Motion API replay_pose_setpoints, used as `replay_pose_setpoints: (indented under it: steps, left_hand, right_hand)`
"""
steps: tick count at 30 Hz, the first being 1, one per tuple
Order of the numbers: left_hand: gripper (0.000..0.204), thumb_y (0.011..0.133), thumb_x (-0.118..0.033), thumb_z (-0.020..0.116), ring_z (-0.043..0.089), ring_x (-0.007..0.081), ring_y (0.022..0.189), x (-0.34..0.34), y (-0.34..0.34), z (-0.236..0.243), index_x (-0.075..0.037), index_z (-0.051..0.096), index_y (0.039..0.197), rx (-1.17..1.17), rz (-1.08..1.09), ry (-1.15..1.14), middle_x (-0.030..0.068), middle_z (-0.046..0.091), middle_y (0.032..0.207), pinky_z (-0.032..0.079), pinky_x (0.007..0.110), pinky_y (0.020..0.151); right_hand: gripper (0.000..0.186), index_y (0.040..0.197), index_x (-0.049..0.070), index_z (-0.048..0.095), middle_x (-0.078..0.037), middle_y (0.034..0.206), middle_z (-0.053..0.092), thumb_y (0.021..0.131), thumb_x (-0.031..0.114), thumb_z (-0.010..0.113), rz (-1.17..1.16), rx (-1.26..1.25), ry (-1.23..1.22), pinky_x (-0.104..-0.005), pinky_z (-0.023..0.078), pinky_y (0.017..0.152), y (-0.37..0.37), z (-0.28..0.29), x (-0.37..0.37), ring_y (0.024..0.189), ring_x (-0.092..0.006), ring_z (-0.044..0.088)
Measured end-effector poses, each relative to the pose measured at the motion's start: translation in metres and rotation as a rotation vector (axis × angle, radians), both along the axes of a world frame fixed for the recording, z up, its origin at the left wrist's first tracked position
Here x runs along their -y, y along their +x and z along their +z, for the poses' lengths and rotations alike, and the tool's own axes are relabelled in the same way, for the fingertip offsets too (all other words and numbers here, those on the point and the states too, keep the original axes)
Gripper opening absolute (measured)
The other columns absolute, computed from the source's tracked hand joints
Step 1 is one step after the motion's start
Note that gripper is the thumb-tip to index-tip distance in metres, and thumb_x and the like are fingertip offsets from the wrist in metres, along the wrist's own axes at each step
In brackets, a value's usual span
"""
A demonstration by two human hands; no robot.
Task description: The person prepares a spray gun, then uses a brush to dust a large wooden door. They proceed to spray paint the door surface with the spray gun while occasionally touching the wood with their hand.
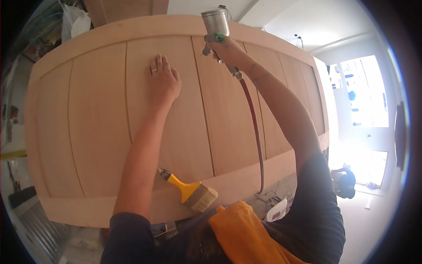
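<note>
The brush (pixel 190 192) is on the near edge of the board (pixel 96 123). Farther away, my left hand (pixel 165 82) is left of the sprayer (pixel 216 23) in my right hand (pixel 228 50).

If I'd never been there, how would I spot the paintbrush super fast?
Find the big wooden panel, then look along its near edge, just up and left of the orange cloth. The paintbrush lies there, untouched. Unlike the silvery spray gun in the right hand, it has a bright yellow handle and wide, pale bristles.
</note>
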State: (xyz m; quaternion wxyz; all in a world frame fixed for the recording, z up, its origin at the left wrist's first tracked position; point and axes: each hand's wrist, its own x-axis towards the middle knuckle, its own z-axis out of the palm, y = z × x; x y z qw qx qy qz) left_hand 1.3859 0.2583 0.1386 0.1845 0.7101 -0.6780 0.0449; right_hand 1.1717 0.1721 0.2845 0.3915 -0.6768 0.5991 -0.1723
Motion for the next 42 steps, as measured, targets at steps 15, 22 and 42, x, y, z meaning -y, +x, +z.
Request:
replay_pose_setpoints:
  steps: [15,22,42]
  left_hand:
    - [0.059,0.11,-0.03,0.04,0.036,0.0342,0.157,0.011,-0.002,-0.012,0.003,0.047,0.158,-0.049,-0.006,0.017,0.0179,0.043,0.169,0.025,0.051,0.131]
    - [0.06,0.11,-0.032,0.038,0.034,0.0336,0.159,0.005,0.001,-0.024,0.001,0.045,0.16,-0.018,-0.038,-0.004,0.0174,0.041,0.17,0.024,0.05,0.131]
    - [0.064,0.112,-0.039,0.036,0.028,0.0331,0.162,0.0,0.002,-0.018,-0.004,0.039,0.166,0.032,-0.216,0.044,0.0117,0.033,0.175,0.021,0.049,0.133]
  right_hand:
    - [0.038,0.124,0.011,0.067,-0.022,0.107,0.076,0.099,0.037,0.06,0.013,-0.16,-0.124,-0.0519,0.058,0.09,0.01,-0.006,-0.049,0.103,-0.0442,0.073]
    - [0.033,0.123,0.011,0.068,-0.019,0.107,0.075,0.099,0.032,0.061,-0.07,-0.067,0.193,-0.0467,0.056,0.092,0.001,0.029,-0.156,0.103,-0.0394,0.072]
    - [0.042,0.142,0.015,0.063,-0.017,0.105,0.075,0.102,0.026,0.066,0.061,-0.057,0.295,-0.0425,0.056,0.089,-0.039,0.024,-0.338,0.094,-0.0309,0.074]
